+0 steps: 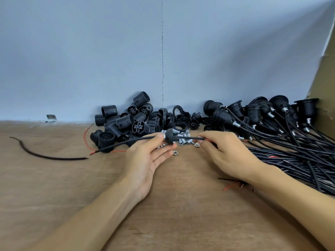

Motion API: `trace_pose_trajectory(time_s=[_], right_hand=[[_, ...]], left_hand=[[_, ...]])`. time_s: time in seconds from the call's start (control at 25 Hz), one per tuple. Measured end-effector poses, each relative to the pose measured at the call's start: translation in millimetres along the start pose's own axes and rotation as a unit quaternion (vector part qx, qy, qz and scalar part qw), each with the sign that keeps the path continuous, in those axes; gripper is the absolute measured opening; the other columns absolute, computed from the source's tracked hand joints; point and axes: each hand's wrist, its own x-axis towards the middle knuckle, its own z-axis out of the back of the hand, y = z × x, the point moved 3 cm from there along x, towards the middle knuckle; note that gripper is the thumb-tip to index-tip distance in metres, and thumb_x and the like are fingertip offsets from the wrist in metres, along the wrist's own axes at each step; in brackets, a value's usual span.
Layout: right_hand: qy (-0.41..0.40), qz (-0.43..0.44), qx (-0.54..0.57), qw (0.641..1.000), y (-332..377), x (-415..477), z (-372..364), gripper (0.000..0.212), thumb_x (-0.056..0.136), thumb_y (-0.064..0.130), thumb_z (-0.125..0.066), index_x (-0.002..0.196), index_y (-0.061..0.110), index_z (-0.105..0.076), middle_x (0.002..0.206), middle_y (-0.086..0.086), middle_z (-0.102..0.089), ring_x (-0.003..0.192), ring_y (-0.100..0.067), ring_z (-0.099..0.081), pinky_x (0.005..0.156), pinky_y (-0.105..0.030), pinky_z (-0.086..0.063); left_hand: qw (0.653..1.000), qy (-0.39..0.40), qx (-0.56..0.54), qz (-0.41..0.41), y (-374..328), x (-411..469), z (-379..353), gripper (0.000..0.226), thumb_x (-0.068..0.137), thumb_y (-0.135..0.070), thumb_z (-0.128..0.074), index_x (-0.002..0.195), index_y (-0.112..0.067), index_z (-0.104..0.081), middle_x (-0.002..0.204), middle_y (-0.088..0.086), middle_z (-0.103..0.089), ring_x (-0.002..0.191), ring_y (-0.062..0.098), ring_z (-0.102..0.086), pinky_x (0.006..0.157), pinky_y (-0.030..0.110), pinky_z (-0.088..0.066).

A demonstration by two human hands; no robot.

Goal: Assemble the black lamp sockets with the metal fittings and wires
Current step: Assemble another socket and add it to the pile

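Two hands hold one black wire (126,142) threaded through a socket cap (169,135).
Left hand (145,160) pinches the wire at the cap's metal fitting (163,137), its other fingers (163,154) straight; right hand (224,151) pinches the wire just beyond the cap, above the bench (54,187).

A black socket cap (169,135), metal fitting (163,137) attached, sits threaded on a horizontal black wire (126,143).

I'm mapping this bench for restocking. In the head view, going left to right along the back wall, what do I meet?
Bracket → threaded shells → rings → wired sockets → cardboard.
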Motion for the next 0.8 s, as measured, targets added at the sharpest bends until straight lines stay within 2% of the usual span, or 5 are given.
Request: trace_pose_trajectory(time_s=[0.24, 0.4, 0.48, 0.64, 0.8], right_hand=[[0.056, -0.003, 0.02, 0.998, 10, 0, -12, 0.021, 0.101, 0.016, -0.045, 0.105, 0.015, -0.066, 0.079, 0.005, -0.065, 0.071, -0.014, -0.055, 0.07, -0.038, -0.046], [0.065, -0.014, 0.044, 0.997, 12, -2, -14, 0.019, 0.1, 0.014, -0.046, 0.101, 0.014, -0.065, 0.073, 0.006, -0.06, 0.067, -0.011, -0.051, 0.064, -0.034, -0.041], [0.068, -0.019, 0.046, 0.996, 11, -2, -14, 0.028, 0.097, 0.011, -0.047, 0.116, 0.021, -0.065, 0.093, 0.008, -0.068, 0.084, -0.009, -0.059, 0.078, -0.036, -0.047], [0.041, -0.033, 0.021, 0.998, 5, -4, -14, 0.046, 0.091, 0.013, -0.062, 0.136, 0.023, -0.056, 0.122, 0.01, -0.055, 0.117, -0.012, -0.047, 0.106, -0.036, -0.036], [-0.001, 0.018, 0.067, 0.998, 13, -6, -10, 0.043, 0.086, 0.033, -0.075, 0.126, 0.027, -0.063, 0.115, 0.013, -0.055, 0.114, -0.006, -0.051, 0.101, -0.021, -0.038]], left_hand=[[0.993, 0.088, 0.079, -0.001, 8, -2, -6, 0.023, 0.078, -0.024, -0.074, 0.097, -0.01, -0.08, 0.107, 0.017, -0.076, 0.1, 0.034, -0.075, 0.077, 0.031, -0.062], [0.991, 0.103, 0.087, -0.006, 9, -1, -5, 0.024, 0.08, -0.024, -0.074, 0.099, -0.011, -0.079, 0.108, 0.015, -0.077, 0.099, 0.033, -0.075, 0.075, 0.029, -0.061], [0.989, 0.109, 0.099, -0.023, 9, -3, -6, 0.021, 0.081, -0.024, -0.074, 0.097, -0.014, -0.081, 0.106, 0.013, -0.077, 0.096, 0.031, -0.076, 0.074, 0.028, -0.061], [0.957, 0.06, 0.245, -0.141, 11, -7, -9, 0.011, 0.095, -0.021, -0.069, 0.1, -0.024, -0.078, 0.095, 0.0, -0.079, 0.086, 0.02, -0.077, 0.072, 0.027, -0.061], [0.917, 0.064, 0.333, -0.213, 8, -17, -14, 0.014, 0.097, -0.041, -0.062, 0.095, -0.037, -0.075, 0.076, -0.007, -0.076, 0.07, 0.01, -0.073, 0.066, 0.021, -0.057]])
